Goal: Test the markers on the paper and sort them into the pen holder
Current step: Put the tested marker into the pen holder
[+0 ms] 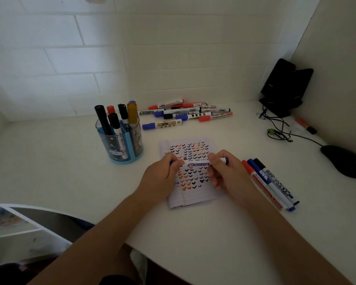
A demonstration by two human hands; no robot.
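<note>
Marker (195,163) in left hand (162,175) and right hand (226,173); red-capped marker (217,116) reads "WhiteBoard".

White desk (49,161) — paper (193,199), pen holder (119,147), markers (185,114), mouse (343,161)

Forearms reach forward, left hand (162,173) and right hand (226,171) gripping opposite ends of a marker (195,164)
</note>
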